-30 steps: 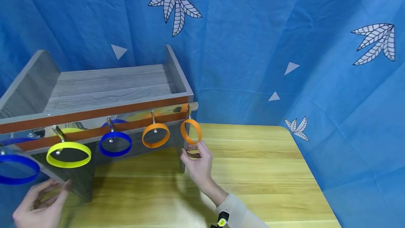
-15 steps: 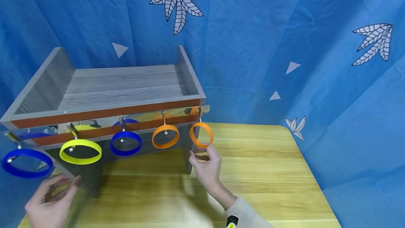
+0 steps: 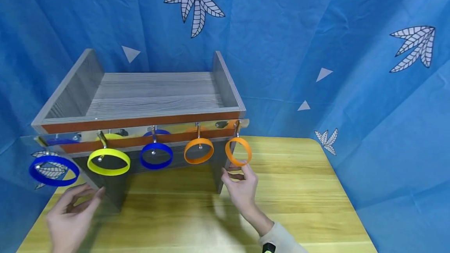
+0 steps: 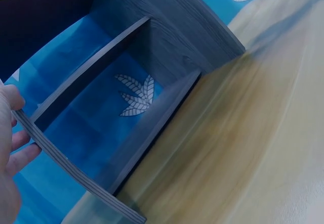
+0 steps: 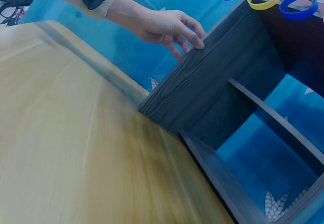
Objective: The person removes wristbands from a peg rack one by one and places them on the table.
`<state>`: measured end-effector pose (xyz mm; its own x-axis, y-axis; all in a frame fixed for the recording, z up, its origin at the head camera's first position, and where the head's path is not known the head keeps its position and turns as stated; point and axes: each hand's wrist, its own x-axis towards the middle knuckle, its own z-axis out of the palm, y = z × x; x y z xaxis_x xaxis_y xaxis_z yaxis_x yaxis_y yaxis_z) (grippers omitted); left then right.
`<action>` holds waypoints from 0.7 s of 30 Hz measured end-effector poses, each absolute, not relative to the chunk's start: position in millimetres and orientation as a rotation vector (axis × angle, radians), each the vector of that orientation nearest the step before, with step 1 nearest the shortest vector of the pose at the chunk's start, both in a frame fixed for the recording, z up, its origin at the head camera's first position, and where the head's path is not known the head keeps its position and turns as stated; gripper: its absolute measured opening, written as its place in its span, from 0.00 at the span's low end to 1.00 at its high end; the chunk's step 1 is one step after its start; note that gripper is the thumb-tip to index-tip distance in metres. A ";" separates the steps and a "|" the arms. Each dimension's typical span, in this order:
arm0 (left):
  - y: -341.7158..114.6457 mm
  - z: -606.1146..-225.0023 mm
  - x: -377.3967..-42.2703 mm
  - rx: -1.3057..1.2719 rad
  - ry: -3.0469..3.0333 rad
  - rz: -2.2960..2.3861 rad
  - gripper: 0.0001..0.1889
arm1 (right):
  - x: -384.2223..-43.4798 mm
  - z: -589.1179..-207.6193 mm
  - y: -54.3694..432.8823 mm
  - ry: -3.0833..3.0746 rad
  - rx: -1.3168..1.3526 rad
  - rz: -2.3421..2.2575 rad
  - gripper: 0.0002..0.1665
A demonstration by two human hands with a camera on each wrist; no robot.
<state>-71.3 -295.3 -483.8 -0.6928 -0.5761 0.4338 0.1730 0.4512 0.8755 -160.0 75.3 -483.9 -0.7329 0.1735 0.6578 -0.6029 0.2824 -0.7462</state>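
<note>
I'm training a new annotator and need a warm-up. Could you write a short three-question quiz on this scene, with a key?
1. True or false: in the head view, the yellow ring hangs between two blue rings.
2. Leaving out reflections, how many orange rings hang at the front of the grey shelf unit?
3. What does the right hand grip?
a) the yellow ring
b) the grey shelf unit
c) a blue ring

Key: 1. True; 2. Two; 3. b

My left grip, at eight o'clock, pinches with fingers bent, tips toward one o'clock. My right grip, near six o'clock, pinches too, its forearm slanting back toward five o'clock.
</note>
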 end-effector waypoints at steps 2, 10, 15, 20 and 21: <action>-292.2 -485.8 -74.9 0.322 -1.978 -1.298 0.18 | -161.3 -485.4 79.9 -1.896 0.376 1.520 0.17; -279.6 -489.1 -86.4 0.181 -1.959 -1.333 0.18 | -160.6 -487.3 97.1 -1.879 0.356 1.497 0.16; -273.1 -488.1 -91.5 0.061 -1.953 -1.331 0.18 | -160.1 -488.0 106.4 -1.843 0.370 1.495 0.17; -266.1 -490.8 -97.3 -0.024 -1.927 -1.343 0.17 | -158.0 -488.1 116.5 -1.835 0.356 1.506 0.17; -264.4 -491.2 -98.3 -0.025 -1.927 -1.350 0.16 | -157.5 -488.1 118.9 -1.838 0.351 1.506 0.17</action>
